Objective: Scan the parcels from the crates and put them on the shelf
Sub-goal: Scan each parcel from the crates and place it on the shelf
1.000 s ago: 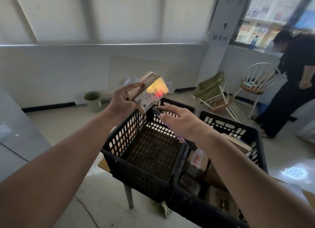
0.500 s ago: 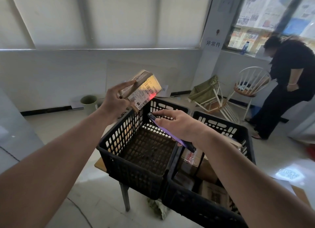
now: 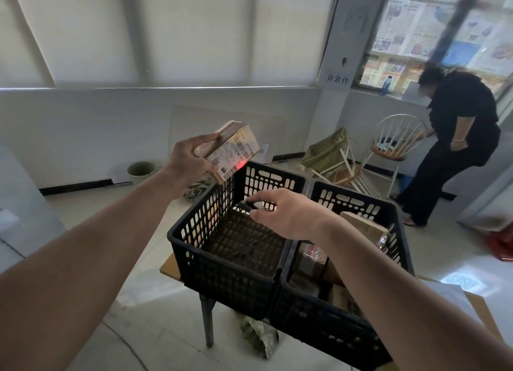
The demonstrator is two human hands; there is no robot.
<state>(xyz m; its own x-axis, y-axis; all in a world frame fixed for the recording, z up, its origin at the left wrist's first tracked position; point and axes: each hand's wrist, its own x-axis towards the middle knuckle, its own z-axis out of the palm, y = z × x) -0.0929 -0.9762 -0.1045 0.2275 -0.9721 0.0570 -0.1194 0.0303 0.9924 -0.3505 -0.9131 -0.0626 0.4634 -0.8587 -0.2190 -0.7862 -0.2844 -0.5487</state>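
The left hand (image 3: 191,159) grips a small cardboard parcel (image 3: 231,150), its white label tilted, above the left perforated black plastic crate (image 3: 222,259)'s far rim. The right hand (image 3: 286,215) holds a dark scanner (image 3: 249,205) over that crate's open mesh floor. More boxes fill the right crate (image 3: 361,331).

The parcel (image 3: 231,148) is tan cardboard with a white label printed in black barcodes, and a red glow sits on the label's edge just past the left fingers (image 3: 205,140). The scanner (image 3: 249,205) under the right fingers (image 3: 266,197) is black. Both crates (image 3: 230,259) are black lattice; the bin (image 3: 141,170) is pale green.
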